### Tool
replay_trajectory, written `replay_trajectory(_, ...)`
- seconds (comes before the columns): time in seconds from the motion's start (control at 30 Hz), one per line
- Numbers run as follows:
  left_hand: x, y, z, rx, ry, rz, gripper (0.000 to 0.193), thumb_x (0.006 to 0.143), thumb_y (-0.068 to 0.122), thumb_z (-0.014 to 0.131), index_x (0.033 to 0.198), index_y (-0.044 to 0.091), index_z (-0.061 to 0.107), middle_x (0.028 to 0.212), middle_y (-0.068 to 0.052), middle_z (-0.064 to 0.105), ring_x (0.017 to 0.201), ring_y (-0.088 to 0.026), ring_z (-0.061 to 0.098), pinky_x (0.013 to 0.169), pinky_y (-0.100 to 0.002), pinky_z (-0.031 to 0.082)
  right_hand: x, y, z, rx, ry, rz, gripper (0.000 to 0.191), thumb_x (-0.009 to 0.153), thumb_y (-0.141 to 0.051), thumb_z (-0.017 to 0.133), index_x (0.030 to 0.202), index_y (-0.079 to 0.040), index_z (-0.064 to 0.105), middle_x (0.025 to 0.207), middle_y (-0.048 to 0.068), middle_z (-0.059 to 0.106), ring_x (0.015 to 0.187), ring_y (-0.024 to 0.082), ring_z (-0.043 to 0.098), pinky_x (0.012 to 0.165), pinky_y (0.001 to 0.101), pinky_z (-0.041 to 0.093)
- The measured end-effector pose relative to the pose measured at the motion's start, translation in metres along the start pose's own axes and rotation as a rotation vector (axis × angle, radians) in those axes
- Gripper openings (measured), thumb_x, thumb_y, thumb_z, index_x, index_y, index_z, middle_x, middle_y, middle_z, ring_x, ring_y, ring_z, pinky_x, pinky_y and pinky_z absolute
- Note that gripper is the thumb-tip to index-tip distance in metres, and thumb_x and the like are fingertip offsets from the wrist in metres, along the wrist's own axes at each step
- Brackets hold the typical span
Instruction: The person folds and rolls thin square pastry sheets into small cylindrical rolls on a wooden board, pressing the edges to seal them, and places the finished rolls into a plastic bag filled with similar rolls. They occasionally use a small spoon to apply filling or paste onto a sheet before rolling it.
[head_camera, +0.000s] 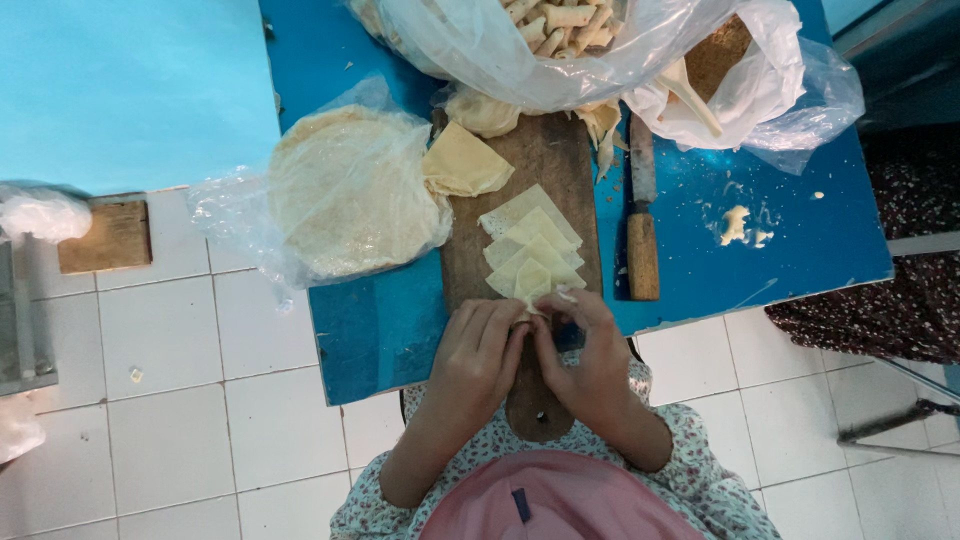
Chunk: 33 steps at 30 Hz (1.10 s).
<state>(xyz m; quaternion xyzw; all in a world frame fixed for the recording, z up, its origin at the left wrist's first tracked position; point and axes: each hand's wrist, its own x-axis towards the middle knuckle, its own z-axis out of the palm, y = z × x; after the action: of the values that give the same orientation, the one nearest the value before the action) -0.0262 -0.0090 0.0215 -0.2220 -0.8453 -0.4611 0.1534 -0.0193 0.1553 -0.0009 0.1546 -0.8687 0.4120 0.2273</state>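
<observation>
My left hand (478, 355) and my right hand (588, 352) meet at the near end of a long wooden board (560, 170), fingers curled together on the nearest pale dough wrapper (533, 283). Several square wrappers (530, 235) lie overlapped in a row up the board. A folded yellow sheet (462, 160) rests at the board's far left corner. The filling, if any, is hidden under my fingers.
A stack of round sheets in a clear bag (345, 195) lies left of the board on the blue table (800, 230). A wooden-handled knife (642, 215) lies right. A big plastic bag of rolled pieces (560, 25) sits at the far edge. White tiled floor below.
</observation>
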Motion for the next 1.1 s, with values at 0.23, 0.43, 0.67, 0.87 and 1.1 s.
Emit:
replay_trajectory(0.23,-0.001,-0.001,-0.001,0.051,-0.032,0.043,0.027,0.09,0.001,0.071,0.116,-0.004,0.066,0.113,-0.015,0.063,0.105,-0.034,0.062,0.088,-0.044,0.051,0.006,-0.007,-0.026,-0.045,-0.122,-0.093,0.055,0.083,0.006,0.079,0.129,0.001,0.048,0.119,0.02,0.068,0.108,0.035,0.069,0.088,0.0398,0.057)
replay_trajectory(0.43,0.001,0.001,-0.002,0.082,-0.083,0.038,0.029,0.09,0.003,0.072,0.118,-0.002,0.068,0.114,-0.013,0.061,0.104,-0.033,0.06,0.086,-0.043,0.049,0.009,0.006,-0.034,0.038,-0.178,-0.136,0.049,0.085,0.005,0.081,0.126,-0.002,0.054,0.116,0.017,0.066,0.106,0.035,0.069,0.088,0.0399,0.057)
replay_trajectory(0.67,0.005,-0.004,-0.017,0.033,-0.209,0.059,0.047,0.078,-0.006,0.066,0.125,-0.003,0.065,0.118,-0.015,0.06,0.107,-0.035,0.059,0.092,-0.044,0.05,0.015,0.018,-0.041,0.132,-0.296,-0.109,0.045,0.084,0.004,0.08,0.122,-0.001,0.057,0.111,0.015,0.07,0.103,0.033,0.071,0.084,0.04,0.058)
replay_trajectory(0.87,0.007,-0.007,-0.011,0.072,-0.187,0.075,0.047,0.075,-0.008,0.066,0.121,-0.002,0.065,0.112,-0.015,0.06,0.103,-0.034,0.06,0.09,-0.042,0.051,0.027,0.026,-0.043,0.195,-0.331,-0.157,0.046,0.083,-0.001,0.083,0.12,-0.002,0.056,0.109,0.016,0.07,0.099,0.033,0.071,0.08,0.0391,0.058)
replay_trajectory(1.1,0.007,-0.003,0.0,0.074,-0.064,0.03,0.032,0.082,-0.007,0.067,0.113,-0.001,0.065,0.106,-0.014,0.061,0.098,-0.034,0.061,0.086,-0.043,0.052,0.029,0.029,-0.034,0.152,-0.262,-0.272,0.042,0.087,0.004,0.08,0.121,-0.002,0.056,0.105,0.015,0.069,0.095,0.033,0.071,0.077,0.0394,0.057)
